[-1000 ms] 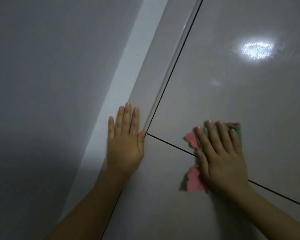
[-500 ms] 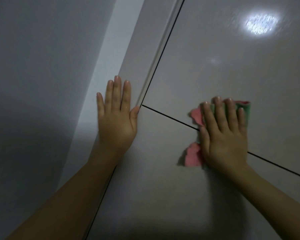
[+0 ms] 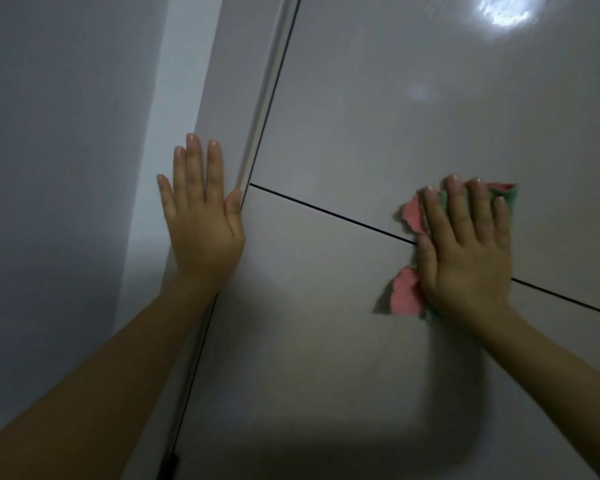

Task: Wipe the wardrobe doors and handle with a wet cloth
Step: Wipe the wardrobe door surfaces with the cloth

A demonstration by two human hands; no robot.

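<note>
A pale wall (image 3: pixel 59 168) is seen at far left, beside which the left hand (image 3: pixel 203 220) is laid flat with straight fingers against the wardrobe's side panel, its grip around nothing and its thumb at the vertical door gap (image 3: pixel 274 88). A dark horizontal seam (image 3: pixel 326 209) is crossed further right, where the glossy wardrobe doors (image 3: pixel 378 116) are being wiped. The pink-and-green cloth (image 3: pixel 407 296) is pressed against the door beneath the right hand (image 3: pixel 468 258), its fingers extended over it rather than curled. The cloth is judged soft, light and limp, best controlled under a spread palm; the lacquered surface is likely slippery when wet. No handle is shown
</note>
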